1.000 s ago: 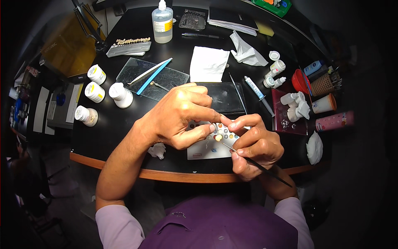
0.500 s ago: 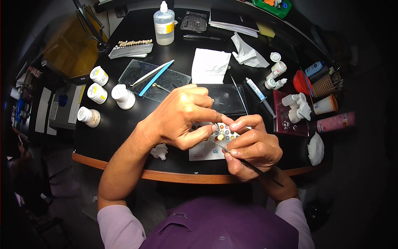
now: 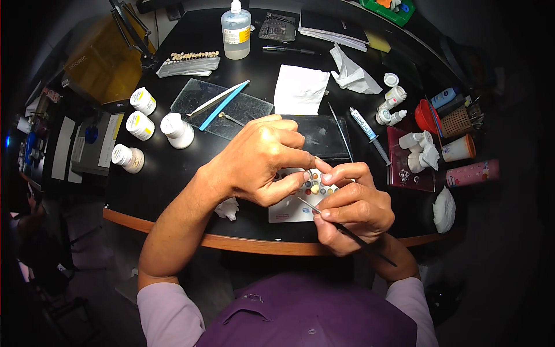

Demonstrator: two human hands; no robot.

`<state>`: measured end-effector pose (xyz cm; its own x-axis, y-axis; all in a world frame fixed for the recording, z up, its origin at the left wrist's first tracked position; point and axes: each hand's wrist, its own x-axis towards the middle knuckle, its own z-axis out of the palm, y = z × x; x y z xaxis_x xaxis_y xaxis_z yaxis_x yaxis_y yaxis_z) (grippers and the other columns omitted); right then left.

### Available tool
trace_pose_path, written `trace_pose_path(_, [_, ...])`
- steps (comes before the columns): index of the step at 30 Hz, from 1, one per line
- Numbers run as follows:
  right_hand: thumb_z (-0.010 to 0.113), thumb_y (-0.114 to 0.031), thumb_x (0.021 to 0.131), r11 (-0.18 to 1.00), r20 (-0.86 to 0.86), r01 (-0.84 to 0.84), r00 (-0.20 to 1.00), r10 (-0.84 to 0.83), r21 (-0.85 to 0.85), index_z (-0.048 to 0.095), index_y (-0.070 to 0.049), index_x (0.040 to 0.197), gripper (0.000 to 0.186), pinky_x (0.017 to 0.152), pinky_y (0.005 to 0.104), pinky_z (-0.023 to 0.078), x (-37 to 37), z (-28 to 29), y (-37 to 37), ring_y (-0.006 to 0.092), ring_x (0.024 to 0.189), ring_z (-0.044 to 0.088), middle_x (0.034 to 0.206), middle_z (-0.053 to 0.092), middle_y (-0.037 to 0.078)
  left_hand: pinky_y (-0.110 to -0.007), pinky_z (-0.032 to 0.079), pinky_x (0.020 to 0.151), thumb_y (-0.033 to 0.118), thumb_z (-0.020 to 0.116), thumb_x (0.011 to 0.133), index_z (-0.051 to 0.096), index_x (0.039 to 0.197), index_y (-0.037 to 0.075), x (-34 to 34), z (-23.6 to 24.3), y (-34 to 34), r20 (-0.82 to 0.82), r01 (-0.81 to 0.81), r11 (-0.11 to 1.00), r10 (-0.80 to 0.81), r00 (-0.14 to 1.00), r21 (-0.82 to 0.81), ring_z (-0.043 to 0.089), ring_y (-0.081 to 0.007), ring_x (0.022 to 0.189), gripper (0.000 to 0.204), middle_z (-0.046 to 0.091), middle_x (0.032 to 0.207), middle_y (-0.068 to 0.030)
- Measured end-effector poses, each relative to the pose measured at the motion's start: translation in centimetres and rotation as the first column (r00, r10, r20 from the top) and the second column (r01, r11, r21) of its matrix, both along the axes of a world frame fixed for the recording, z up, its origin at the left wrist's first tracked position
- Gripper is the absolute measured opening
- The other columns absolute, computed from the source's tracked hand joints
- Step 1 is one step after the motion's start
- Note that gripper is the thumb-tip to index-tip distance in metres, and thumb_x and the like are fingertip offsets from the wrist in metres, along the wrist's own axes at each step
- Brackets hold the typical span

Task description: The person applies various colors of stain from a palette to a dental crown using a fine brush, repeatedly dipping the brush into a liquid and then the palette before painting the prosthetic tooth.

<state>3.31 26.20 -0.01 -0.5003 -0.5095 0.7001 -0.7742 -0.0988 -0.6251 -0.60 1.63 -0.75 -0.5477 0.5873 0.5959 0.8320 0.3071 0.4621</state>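
Between the thumb and fingers of my left hand (image 3: 260, 159) is a small curved metal clamp (image 3: 310, 176), partly hidden by the fingers. A small pale yellow piece, like a tooth crown (image 3: 314, 189), shows at its lower end. My right hand (image 3: 358, 205) pinches a thin brush (image 3: 370, 247) with a dark handle. The brush's fine tip points left, just below the crown, with a small gap between them. The fingertips of both hands meet above the crown. Below them lies a white card (image 3: 292, 213) with rows of coloured dots, partly covered by my hands.
A glass slab (image 3: 193, 95) carries a white and a blue instrument. White jars (image 3: 140, 125) stand at left, a clear bottle (image 3: 236, 37) behind. Folded tissue (image 3: 302, 89), a paste syringe (image 3: 370, 134) and a red tray (image 3: 404, 173) with small bottles lie to the right.
The whole view has shifted slightly, so the table things sit a little farther right. Both hands keep nearly the same pose and grip.
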Motion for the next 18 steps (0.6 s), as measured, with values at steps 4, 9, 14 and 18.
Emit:
trace_pose_path(4, [0.076,0.01,0.074,0.998,0.09,-0.013,0.996,0.018,-0.055,0.069,-0.005,0.091,0.023,0.108,0.0561,0.06,-0.07,0.15,0.44,0.0332,0.111,0.068,0.085,0.072,0.008,-0.04,0.044,0.065,0.021,0.074,0.078,0.089,0.108,0.02,-0.08,-0.23,-0.02,0.038,0.037,0.999,-0.038,0.999,0.04,0.051,-0.0247,0.067,0.034,0.05,0.065,-0.0023])
trace_pose_path(9, [0.073,0.011,0.073,0.997,0.064,-0.018,0.998,0.022,-0.071,0.062,-0.007,0.085,0.024,0.092,0.044,0.062,-0.36,0.06,0.94,0.0333,0.103,0.071,0.077,0.067,0.006,-0.039,0.04,0.065,0.023,0.075,0.076,0.088,0.112,0.011,-0.18,-0.31,-0.2,0.065,0.112,0.991,-0.117,0.991,0.069,0.048,-0.0226,0.066,0.04,0.055,0.067,-0.0019])
trace_pose_path(14, [0.074,0.012,0.071,0.999,0.002,-0.001,1.0,0.001,-0.054,0.062,-0.007,0.085,0.027,0.086,0.0412,0.063,-0.27,0.29,0.84,0.0327,0.102,0.071,0.078,0.068,0.006,-0.039,0.04,0.064,0.021,0.075,0.075,0.088,0.111,0.007,-0.27,-0.37,-0.1,0.075,0.141,0.984,-0.15,0.986,0.109,0.049,-0.0224,0.065,0.041,0.055,0.066,-0.0026])
trace_pose_path(18, [0.076,0.013,0.071,0.998,-0.015,-0.014,1.0,0.013,-0.053,0.064,-0.007,0.086,0.028,0.087,0.043,0.064,-0.2,0.28,0.73,0.0328,0.102,0.071,0.081,0.069,0.007,-0.039,0.04,0.063,0.02,0.075,0.074,0.087,0.11,0.005,-0.32,-0.75,-0.06,0.076,0.156,0.979,-0.167,0.983,0.134,0.05,-0.0223,0.064,0.041,0.056,0.066,-0.0033])
